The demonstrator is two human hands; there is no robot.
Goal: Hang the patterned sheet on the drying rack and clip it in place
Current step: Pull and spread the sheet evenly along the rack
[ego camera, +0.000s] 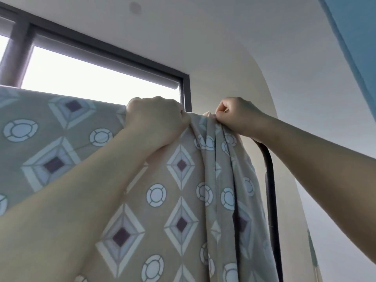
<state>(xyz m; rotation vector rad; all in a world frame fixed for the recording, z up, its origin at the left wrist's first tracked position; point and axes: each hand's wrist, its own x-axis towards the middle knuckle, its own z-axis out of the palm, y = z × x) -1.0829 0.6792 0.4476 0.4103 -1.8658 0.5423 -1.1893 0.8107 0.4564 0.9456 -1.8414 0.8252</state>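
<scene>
Head view: our left hand (154, 119) grips the sheet (179, 200) at frame centre; the right hand (238, 117), just beside it, pinches the bunched edge. The top fold runs leftward over the rack (270, 180).

Two bare hands at the top edge of a draped sheet

The left hand (156, 117) grips the beige cotton sheet with diamond and ring patterns (175, 200) at frame centre; just right, the right hand (238, 117) pinches its bunched corner above the curved black metal rack tube (269, 169).
</scene>
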